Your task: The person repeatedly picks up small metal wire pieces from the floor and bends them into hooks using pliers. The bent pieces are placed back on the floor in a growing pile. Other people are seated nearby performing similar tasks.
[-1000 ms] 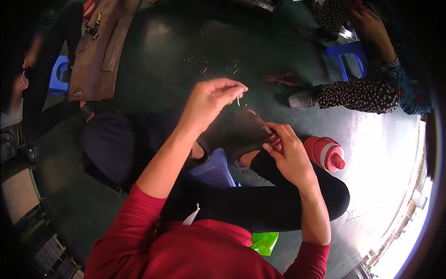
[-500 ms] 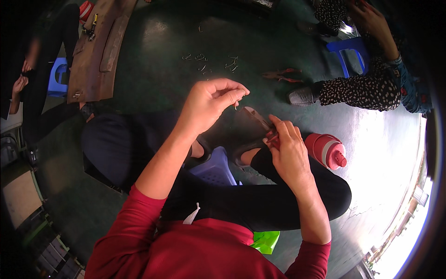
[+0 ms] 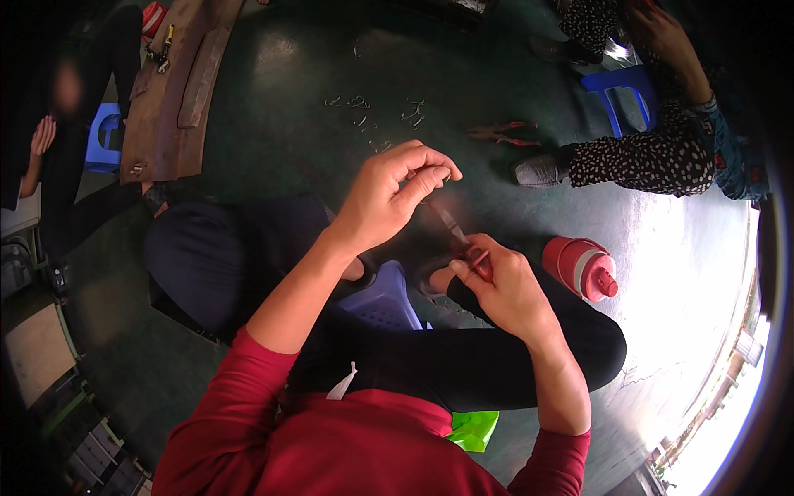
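My left hand (image 3: 399, 192) is raised over the floor, thumb and forefinger pinched on a small thin piece of wire (image 3: 447, 177), mostly hidden by the fingertips. Below and to the right, my right hand (image 3: 506, 285) is wrapped round the red handles of a pair of pliers (image 3: 452, 226). Their metal jaws point up and left, just under my left fingers; whether they touch the wire I cannot tell. Several thin bent wire pieces (image 3: 413, 113) lie scattered on the dark green floor beyond my hands.
Another pair of red-handled pliers (image 3: 502, 132) lies near a co-worker's shoe (image 3: 536, 171). A red jug (image 3: 585, 269) stands right of my knee. A blue stool (image 3: 382, 299) is between my legs. Wooden boards (image 3: 178, 99) lie at the far left, beside a seated person.
My left hand has moved slightly right and down. The pliers' jaws have swung closer beneath its fingers, and my right hand has shifted a little lower, fingers curled further round the handles.
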Action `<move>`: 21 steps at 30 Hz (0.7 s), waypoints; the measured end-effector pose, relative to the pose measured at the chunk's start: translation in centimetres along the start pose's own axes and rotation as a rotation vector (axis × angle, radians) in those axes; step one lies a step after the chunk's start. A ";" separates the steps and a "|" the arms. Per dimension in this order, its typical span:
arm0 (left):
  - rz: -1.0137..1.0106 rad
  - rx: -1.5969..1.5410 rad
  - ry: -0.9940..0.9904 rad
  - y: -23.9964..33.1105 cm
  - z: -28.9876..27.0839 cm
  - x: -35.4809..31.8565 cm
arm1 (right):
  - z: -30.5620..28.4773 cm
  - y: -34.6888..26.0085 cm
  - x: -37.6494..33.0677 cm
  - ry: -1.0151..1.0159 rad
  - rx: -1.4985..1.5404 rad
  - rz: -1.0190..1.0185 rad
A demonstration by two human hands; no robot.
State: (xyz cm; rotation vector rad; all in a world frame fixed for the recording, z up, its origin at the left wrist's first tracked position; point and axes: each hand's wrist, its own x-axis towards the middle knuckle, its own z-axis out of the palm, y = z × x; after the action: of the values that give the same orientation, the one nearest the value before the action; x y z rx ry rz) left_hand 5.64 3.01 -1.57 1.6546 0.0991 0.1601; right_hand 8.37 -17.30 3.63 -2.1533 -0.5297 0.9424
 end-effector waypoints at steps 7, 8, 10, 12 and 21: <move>-0.012 -0.153 0.020 -0.5 0.7 -0.1 | -0.1 0.0 -0.1 -0.094 0.119 0.058; -0.089 -0.236 0.000 -0.4 0.6 -0.1 | -0.1 0.1 -0.1 -0.084 0.116 0.062; -0.259 -0.419 -0.052 -0.3 -0.1 0.1 | -0.2 0.3 -0.1 -0.063 0.101 0.063; -0.345 -0.430 -0.044 0.0 -0.4 0.1 | -0.3 0.4 -0.1 -0.038 0.096 0.055; -0.404 -0.331 -0.012 0.5 -0.2 0.0 | 0.4 0.8 -0.2 0.120 -0.179 -0.074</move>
State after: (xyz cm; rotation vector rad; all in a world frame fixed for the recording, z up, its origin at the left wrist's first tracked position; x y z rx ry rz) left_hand 5.59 3.13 -1.09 1.2763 0.3747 -0.1362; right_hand 8.03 -17.75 2.91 -2.3150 -0.6505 0.7443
